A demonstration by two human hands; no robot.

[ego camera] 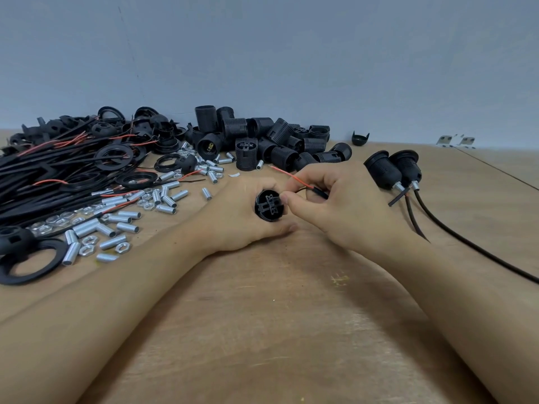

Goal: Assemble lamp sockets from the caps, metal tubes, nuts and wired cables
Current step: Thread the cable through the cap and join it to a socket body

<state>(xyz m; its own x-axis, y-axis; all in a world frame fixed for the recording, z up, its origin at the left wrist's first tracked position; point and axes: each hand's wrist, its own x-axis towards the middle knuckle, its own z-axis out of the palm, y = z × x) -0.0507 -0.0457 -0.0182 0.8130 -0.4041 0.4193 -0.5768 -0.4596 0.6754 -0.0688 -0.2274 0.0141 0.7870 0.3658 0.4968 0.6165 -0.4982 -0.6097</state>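
Observation:
My left hand [242, 211] grips a black socket body [269, 206] with its terminal end facing me. My right hand [335, 205] pinches a black cable [316, 192] whose red wire [287, 174] sticks up to the left; its dark wire end sits at the socket's terminals. Two assembled sockets [393, 170] with cables lie at the right. Loose socket bodies [277, 141] are heaped at the back. Metal tubes [122, 220] and nuts [87, 249] are scattered at the left.
A tangle of black cables with red wires [52, 170], rings and caps [110, 126] fills the far left. A large black ring [29, 263] lies at the left edge. A lone cap [360, 138] and metal brackets [456, 140] sit by the wall. The wooden table [277, 316] spreads before me.

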